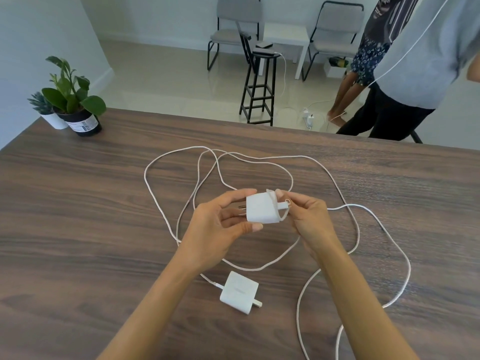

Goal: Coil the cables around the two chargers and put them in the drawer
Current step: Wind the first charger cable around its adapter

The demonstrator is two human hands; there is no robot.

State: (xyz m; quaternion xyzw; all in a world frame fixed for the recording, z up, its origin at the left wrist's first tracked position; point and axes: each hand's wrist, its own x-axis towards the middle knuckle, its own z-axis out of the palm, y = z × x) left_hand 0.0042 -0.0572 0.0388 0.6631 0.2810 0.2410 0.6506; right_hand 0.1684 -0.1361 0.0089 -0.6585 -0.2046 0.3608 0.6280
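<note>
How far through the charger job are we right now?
Barely begun. Done: roughly one loop of cable on the held charger. In hand: left hand grips it, right hand pinches the cable. Left: the remaining winding, the second charger untouched on the table, then the drawer, unseen.

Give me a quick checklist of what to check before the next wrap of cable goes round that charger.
1. Charger held firm: ok, the left hand grips it clear of the table.
2. Cable in hand: ok, the right hand pinches it beside the charger.
3. Wrap started: ok, a turn already lies over the charger's right end.
4. Loose cable free of knots: cannot tell, the loops cross each other on the table.
5. Second charger out of the way: ok, it lies on the table nearer the person, uncoiled.
6. Drawer ready: cannot tell, none is in view.
</note>
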